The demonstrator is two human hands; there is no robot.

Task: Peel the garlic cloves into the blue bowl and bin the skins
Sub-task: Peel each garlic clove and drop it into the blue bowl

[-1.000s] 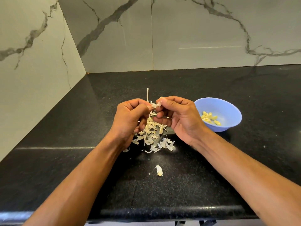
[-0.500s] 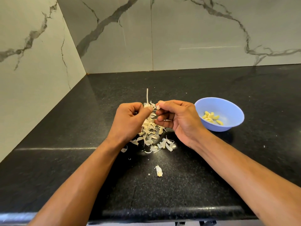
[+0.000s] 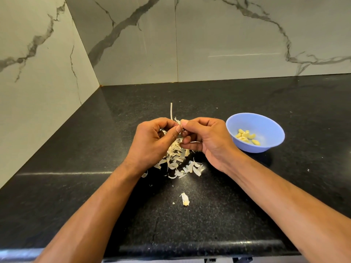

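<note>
Head view, black speckled countertop (image 3: pixel 237 215) in a corner of marble-veined wall panels (image 3: pixel 218 44).

Left hand (image 3: pixel 152 143) and right hand (image 3: pixel 207 141) raised together above the counter, thumbs meeting at centre. Fingers of both curled inward around a small item pinched between the thumb tips; item mostly hidden, probably a garlic clove (image 3: pixel 178 121), only a pale papery fringe showing above the thumbs. A thin pale stalk (image 3: pixel 171 111) rising straight behind the hands; whether held or lying on the counter beyond cannot be told.

Pile of skins (image 3: pixel 176 162) spread on the counter directly beneath and between the wrists, partly covered by the left hand. One stray skin (image 3: pixel 185 199) lying apart, nearer the counter's front edge, with a small crumb just beside it.

Blue bowl (image 3: pixel 266 122) standing upright on the counter just right of the right hand, not touched by it. Several peeled cloves (image 3: pixel 247 136), pale yellow, clustered at the bottom of the bowl.
</note>
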